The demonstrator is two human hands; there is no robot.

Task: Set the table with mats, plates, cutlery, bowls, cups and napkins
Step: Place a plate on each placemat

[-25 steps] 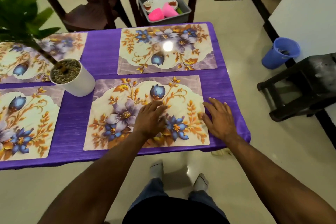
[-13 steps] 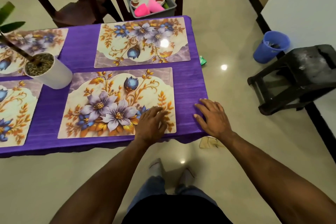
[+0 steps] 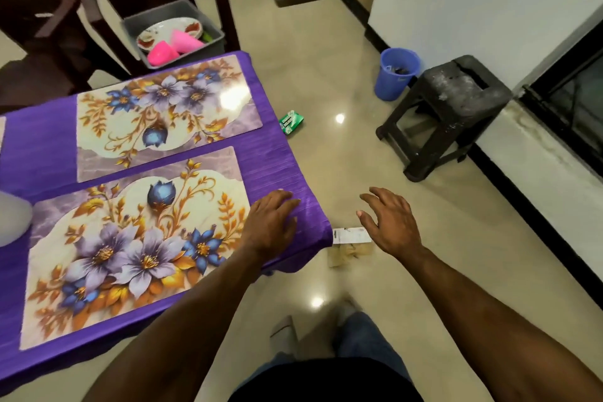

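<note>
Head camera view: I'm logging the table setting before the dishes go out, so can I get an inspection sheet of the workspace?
Surface: table under a purple cloth, corner near the person.
Job's things: near floral mat and far floral mat lie flat, bare; a plate and pink cups sit in a grey tub on a chair.
Clutter: green packet and a tagged clear packet on the floor.
Hands: left hand rests flat on the cloth beside the near mat; right hand is off the table, fingers spread, holding nothing.
Cables: nothing seen.
Surroundings: blue bucket, black stool, dark chairs, white wall.
</note>
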